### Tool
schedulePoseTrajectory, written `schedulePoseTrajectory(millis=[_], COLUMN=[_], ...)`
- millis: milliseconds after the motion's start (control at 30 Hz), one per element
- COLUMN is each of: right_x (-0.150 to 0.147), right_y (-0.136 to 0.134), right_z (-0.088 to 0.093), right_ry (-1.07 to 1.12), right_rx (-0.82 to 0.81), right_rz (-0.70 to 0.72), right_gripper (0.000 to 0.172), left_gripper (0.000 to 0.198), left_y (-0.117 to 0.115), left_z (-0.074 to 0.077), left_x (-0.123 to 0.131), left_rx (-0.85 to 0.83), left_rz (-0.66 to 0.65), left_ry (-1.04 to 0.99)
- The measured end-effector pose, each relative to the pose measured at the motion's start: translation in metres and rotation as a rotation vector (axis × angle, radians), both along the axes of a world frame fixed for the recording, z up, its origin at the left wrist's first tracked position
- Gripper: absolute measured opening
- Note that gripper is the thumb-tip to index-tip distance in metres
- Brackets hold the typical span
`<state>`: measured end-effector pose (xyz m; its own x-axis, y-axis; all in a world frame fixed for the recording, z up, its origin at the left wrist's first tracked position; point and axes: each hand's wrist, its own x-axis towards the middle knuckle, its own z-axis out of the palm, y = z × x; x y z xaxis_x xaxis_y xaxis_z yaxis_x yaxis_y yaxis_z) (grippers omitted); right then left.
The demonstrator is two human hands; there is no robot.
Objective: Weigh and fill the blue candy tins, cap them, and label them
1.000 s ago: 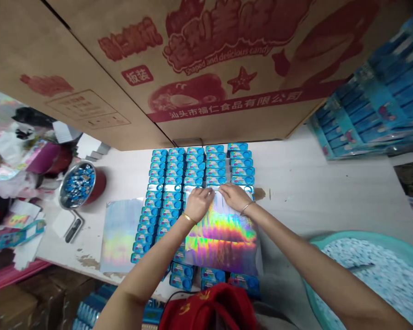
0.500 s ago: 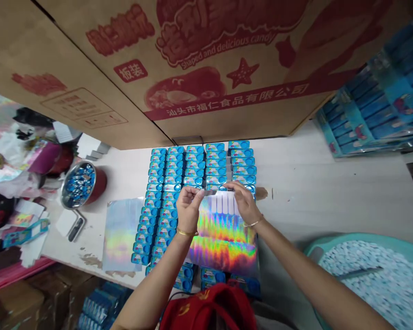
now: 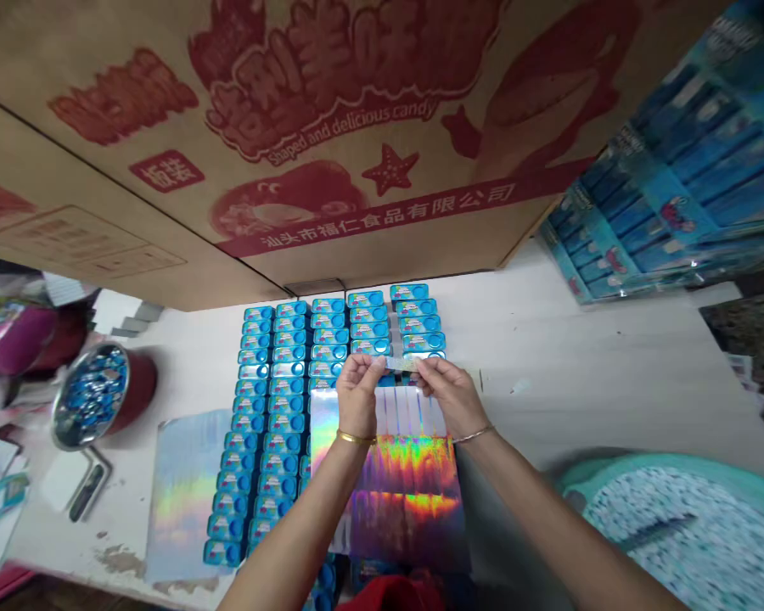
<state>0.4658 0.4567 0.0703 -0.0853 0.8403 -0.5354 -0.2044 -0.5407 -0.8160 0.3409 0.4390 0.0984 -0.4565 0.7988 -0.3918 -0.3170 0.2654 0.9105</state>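
Observation:
A narrow, shiny sticker strip (image 3: 400, 364) is stretched between my two hands. My left hand (image 3: 360, 400) pinches one end of it between thumb and fingers. The other end is pinched by my right hand (image 3: 451, 395). Just below the hands lies a holographic sticker sheet (image 3: 407, 509), throwing rainbow reflections, with pale bare bands along its top part. The sheet rests over rows of small blue candy boxes (image 3: 286, 386), hiding some of them. More blue boxes stand in columns beyond my fingers.
A large printed carton (image 3: 382, 229) closes off the back. To the left are a second holographic sheet (image 3: 188, 501), a pot of blue wrapped pieces (image 3: 98, 395) and a black-handled tool (image 3: 87, 490). On the right are a teal basin of small pieces (image 3: 688, 467) and packed blue display boxes (image 3: 668, 195).
My right hand has closed on the strip's free end; before, its fingers were just above the sheet while my left hand held the strip. The camera view has shifted right.

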Motion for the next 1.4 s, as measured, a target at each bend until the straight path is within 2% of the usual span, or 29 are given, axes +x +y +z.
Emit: schedulePoseTrajectory(millis=[100,200,400,533,667,833,967,1067,1133,1233,1400], right_x=[0.009,0.019,0.031,0.031,0.028,0.027,0.027,0.028,0.028,0.027,0.032], right_y=[0.015,0.043,0.113,0.138,0.147,0.153,0.156,0.159,0.163,0.170,0.167], right_z=[0.000,-0.004,-0.022,-0.041,-0.057,-0.067,-0.077,-0.091,-0.101,-0.114,-0.119], right_ry=[-0.087,-0.185,-0.543,-0.722,-0.793,-0.830,-0.754,-0.571,-0.439,-0.348,-0.423], right_rx=[0.135,0.264,0.509,0.547,0.550,0.542,0.500,0.425,0.381,0.365,0.400], right_rz=[-0.011,0.049,0.095,0.135,0.157,0.181,0.195,0.152,0.124,0.171,0.256], right_gripper=[0.032,0.030,0.027,0.025,0.023,0.022,0.022,0.022,0.026,0.027,0.012], left_gripper=[0.020,0.017,0.011,0.010,0.011,0.010,0.006,0.037,0.050,0.052,0.047], left_y=[0.013,0.038,0.110,0.135,0.143,0.147,0.150,0.155,0.159,0.165,0.163], left_z=[-0.007,-0.019,-0.044,-0.055,-0.062,-0.067,-0.065,-0.060,-0.056,-0.054,-0.055], left_x=[0.004,0.005,0.008,0.013,0.014,0.016,0.017,0.013,0.008,0.005,0.006], left_rx=[0.003,0.037,0.115,0.031,-0.073,-0.136,-0.211,-0.296,-0.368,-0.436,-0.427], left_rz=[-0.049,-0.089,-0.100,-0.130,-0.169,-0.233,-0.278,-0.276,-0.304,-0.370,-0.369], left_ry=[0.053,0.162,0.624,0.890,1.063,1.187,1.267,1.277,1.271,1.270,1.273])
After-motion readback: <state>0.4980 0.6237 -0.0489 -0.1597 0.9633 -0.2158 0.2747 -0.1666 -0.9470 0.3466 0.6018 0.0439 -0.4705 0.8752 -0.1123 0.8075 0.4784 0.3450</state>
